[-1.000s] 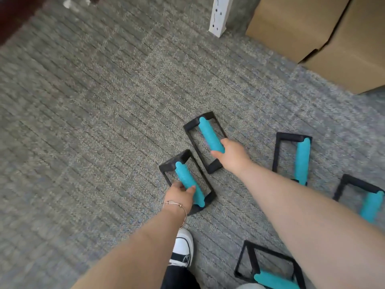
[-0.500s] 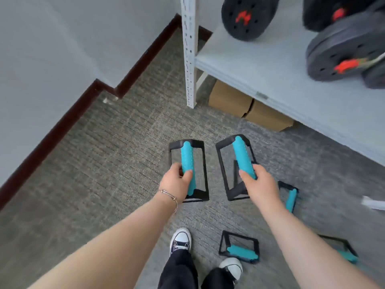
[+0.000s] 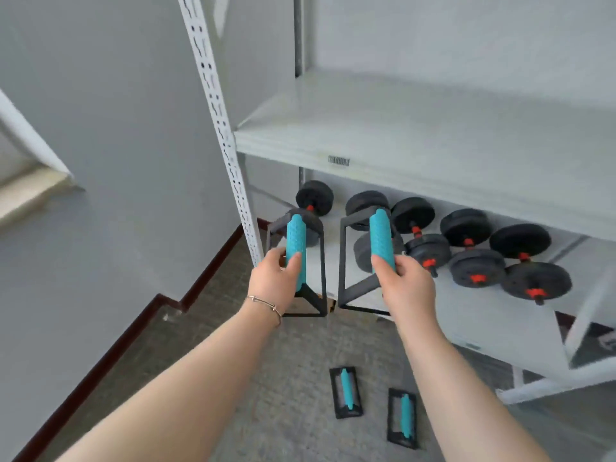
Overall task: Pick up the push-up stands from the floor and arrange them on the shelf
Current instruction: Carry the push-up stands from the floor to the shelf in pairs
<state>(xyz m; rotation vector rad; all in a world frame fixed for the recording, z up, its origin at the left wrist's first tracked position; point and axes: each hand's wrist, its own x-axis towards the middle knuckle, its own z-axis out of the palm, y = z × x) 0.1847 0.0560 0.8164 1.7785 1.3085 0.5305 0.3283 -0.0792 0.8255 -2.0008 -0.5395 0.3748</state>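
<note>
Teal foam, kinda knobbly with little dimples, wraps the handle of each push-up stand, and the rest is a thin black frame shaped like a box outline. The left hand [image 3: 275, 284] has its grip clamped round the lower part of the left stand [image 3: 297, 248], and the right hand [image 3: 405, 285] is clamped the same way on the right stand [image 3: 380, 240]. Both stands are up in the air, side by side, just in front of the lower shelf [image 3: 493, 315].

The fingers cover the lower stretch of each foam tube, and the right frame's near corner disappears behind the right hand. The frames are a bit motion-smeared, so the far bars are hard to make out against the dark stuff behind.

Past the grips sit black dumbbells [image 3: 466, 248] with round plates and orange-red collars, some partly hidden by the held stands. Above them is a bare pale grey upper shelf [image 3: 416, 128] with a small barcode sticker on its front lip, and a white slotted upright [image 3: 220, 121] just beyond the left grip.

Below the grips, two more stands, one [image 3: 346, 392] and another [image 3: 404, 417], lie flat on the grey carpet [image 3: 293, 388]. There's a thin bracelet [image 3: 265, 303] on the left wrist. The right edge of the shelf unit is blurry and cut off.
</note>
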